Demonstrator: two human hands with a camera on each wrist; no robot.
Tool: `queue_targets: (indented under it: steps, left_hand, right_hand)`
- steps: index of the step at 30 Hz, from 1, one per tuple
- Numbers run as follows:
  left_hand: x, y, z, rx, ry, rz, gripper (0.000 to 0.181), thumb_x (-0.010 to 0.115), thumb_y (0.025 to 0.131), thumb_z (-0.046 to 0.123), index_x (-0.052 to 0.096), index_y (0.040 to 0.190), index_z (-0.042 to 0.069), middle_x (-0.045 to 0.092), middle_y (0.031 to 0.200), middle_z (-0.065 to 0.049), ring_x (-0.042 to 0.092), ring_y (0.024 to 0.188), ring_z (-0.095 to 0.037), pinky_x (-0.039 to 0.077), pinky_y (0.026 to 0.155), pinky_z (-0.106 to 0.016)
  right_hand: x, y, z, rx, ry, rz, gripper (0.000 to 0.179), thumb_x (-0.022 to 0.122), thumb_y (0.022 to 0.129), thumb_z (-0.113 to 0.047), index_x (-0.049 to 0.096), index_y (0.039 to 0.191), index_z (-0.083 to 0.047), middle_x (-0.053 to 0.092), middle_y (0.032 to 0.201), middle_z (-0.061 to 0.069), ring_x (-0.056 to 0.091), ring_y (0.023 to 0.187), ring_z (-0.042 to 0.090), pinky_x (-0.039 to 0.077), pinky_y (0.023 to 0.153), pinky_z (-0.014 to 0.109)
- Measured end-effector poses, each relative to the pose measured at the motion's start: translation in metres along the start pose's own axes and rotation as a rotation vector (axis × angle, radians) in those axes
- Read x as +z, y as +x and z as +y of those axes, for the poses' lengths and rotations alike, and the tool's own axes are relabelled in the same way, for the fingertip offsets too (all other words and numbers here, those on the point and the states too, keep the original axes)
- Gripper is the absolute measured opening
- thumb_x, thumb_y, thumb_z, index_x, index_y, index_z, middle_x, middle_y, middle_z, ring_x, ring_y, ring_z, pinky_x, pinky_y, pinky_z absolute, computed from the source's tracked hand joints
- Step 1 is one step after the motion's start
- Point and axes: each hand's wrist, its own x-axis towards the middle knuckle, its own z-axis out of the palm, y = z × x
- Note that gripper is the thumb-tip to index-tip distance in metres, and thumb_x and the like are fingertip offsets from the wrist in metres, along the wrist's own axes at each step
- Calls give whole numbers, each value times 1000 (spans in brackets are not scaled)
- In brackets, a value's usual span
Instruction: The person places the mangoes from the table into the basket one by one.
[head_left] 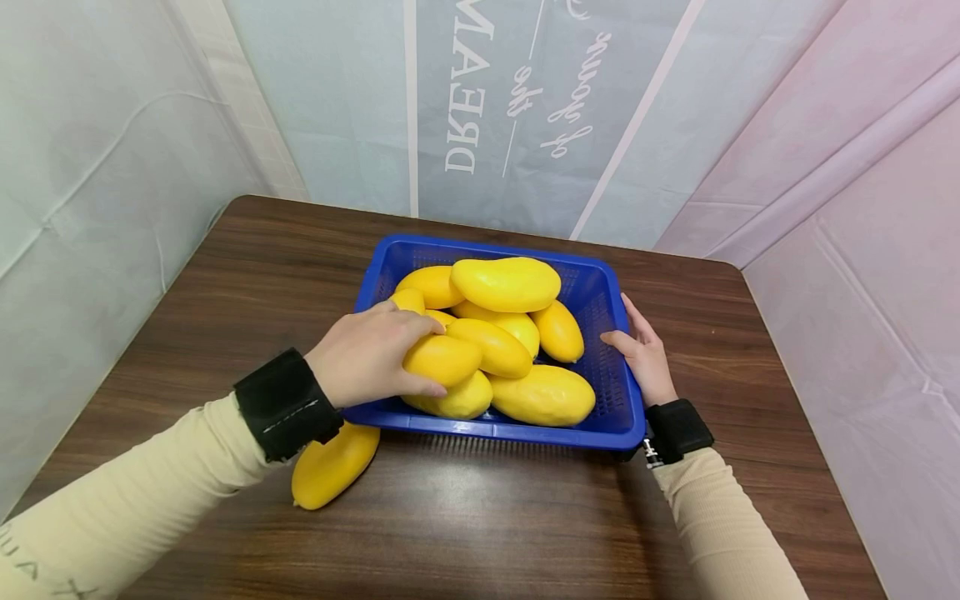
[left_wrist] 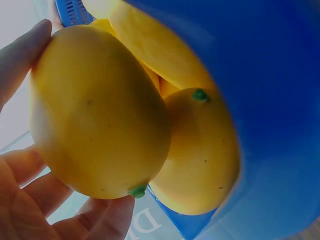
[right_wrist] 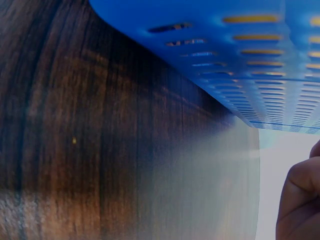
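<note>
A blue plastic basket (head_left: 491, 429) holds several yellow mangoes, among them a large one (head_left: 506, 283) on top of the pile. My left hand (head_left: 371, 354) reaches over the basket's left side and grips a mango (head_left: 442, 360) at the near left of the pile. In the left wrist view, thumb and fingers spread around that mango (left_wrist: 100, 110), its green stem tip showing; another mango (left_wrist: 197, 150) lies right beside it. On the basket's right rim, my right hand (head_left: 647, 354) holds on with the thumb over the edge, the fingers partly hidden outside.
One more mango (head_left: 335, 467) lies on the brown wooden table (head_left: 465, 517), in front of the basket's near left corner and partly under the left wrist. Behind the table hangs a printed curtain (head_left: 517, 108). Slotted basket wall (right_wrist: 265, 65) fills the top of the right wrist view.
</note>
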Motion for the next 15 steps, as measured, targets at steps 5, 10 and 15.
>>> queue_targets:
  steps: [5,10,15]
  left_hand:
    - [2,-1,1,-5,-1,-33,68,77,75,60,65,127,19,68,125,3,56,100,-21,50,76,-35]
    - [3,-3,1,-5,-2,-50,68,76,75,61,65,127,19,68,126,2,57,101,-21,50,79,-36]
    - [5,-5,1,3,-1,-52,67,76,75,62,65,126,20,68,123,3,57,100,-20,49,78,-36]
  right_hand:
    - [-1,1,1,1,-4,4,72,54,99,-13,19,159,-30,15,167,4,54,114,4,56,78,17]
    - [-1,1,2,-1,-4,1,72,55,99,-14,19,159,-31,15,167,4,53,115,4,56,79,17]
    - [0,1,1,5,5,10,72,54,99,-12,20,159,-30,19,166,6,55,113,4,56,78,17]
